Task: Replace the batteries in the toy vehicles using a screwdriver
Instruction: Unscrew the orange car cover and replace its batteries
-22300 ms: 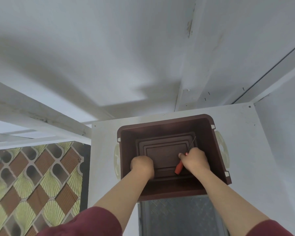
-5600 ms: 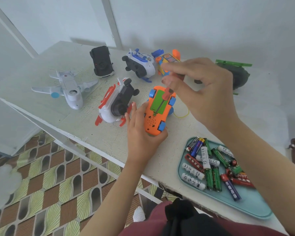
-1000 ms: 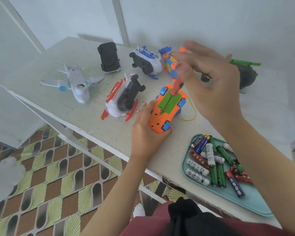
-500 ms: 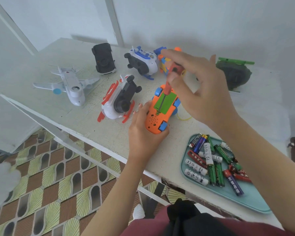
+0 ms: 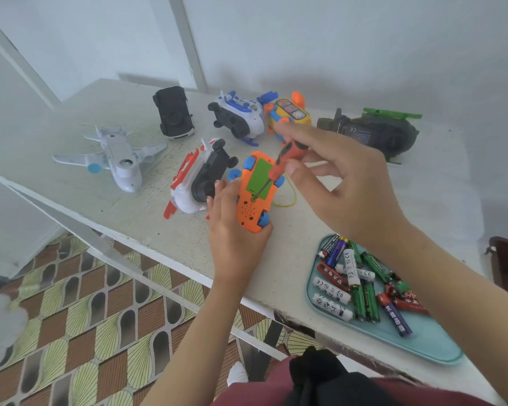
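Observation:
An orange toy car (image 5: 251, 209) with blue wheels lies belly-up near the table's front edge, its green battery cover (image 5: 258, 177) facing me. My left hand (image 5: 235, 230) grips the car from below and from its left side. My right hand (image 5: 343, 183) pinches the red handle of a small screwdriver (image 5: 288, 159) between thumb and fingers. The screwdriver's thin shaft slants down and its tip sits at the near end of the green cover. A teal tray (image 5: 423, 344) at the front right holds several loose batteries (image 5: 361, 285).
Other toys lie belly-up on the white table (image 5: 276, 268): a white plane (image 5: 118, 159), a red-and-white vehicle (image 5: 200, 177), a black car (image 5: 173, 112), a blue-and-white vehicle (image 5: 238, 115), a yellow-orange toy (image 5: 288, 112), a dark green helicopter (image 5: 376, 130). Patterned floor lies below left.
My right hand keeps working the screwdriver handle over the green cover, its fingers shifting from spread to pinched. My left hand still holds the orange car in place.

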The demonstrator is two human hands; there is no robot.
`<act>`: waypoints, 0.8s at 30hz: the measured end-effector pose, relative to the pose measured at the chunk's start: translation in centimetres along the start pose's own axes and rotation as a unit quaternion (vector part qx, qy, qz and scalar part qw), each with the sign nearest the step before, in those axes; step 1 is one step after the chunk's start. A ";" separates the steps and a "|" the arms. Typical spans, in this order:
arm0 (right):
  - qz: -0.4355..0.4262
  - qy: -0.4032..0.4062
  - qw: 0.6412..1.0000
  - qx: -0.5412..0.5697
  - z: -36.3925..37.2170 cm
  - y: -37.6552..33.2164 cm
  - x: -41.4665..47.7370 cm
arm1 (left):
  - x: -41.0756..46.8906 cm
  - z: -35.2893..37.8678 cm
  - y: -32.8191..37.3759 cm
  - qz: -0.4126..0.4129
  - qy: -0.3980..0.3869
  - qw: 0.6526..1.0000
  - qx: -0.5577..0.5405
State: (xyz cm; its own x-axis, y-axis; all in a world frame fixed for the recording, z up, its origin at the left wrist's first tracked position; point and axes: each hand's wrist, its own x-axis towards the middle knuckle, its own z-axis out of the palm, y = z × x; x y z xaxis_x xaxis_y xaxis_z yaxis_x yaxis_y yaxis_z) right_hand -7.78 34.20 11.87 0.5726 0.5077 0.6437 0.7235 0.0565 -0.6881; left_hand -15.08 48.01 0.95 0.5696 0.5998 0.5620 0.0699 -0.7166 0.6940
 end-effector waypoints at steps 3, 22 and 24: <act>0.019 0.080 0.997 -0.003 0.7 0.0 -0.6 | 0.1 0.1 -0.5 0.009 -0.012 1.000 0.013; 0.035 0.081 0.996 0.030 1.5 -0.1 -0.3 | -0.3 0.4 -0.5 0.050 -0.004 0.996 0.068; 0.020 0.118 0.993 0.014 1.7 0.3 -0.1 | -0.4 0.3 -0.6 0.054 -0.004 0.997 0.061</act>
State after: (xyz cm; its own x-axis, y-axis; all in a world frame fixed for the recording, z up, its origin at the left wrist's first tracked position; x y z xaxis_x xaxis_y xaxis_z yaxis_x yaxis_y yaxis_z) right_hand -8.31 35.68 11.06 0.6775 0.2941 0.6741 0.6891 0.0666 -0.7216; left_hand -15.08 48.08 0.16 0.5850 0.5138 0.6275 0.1068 -0.8158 0.5685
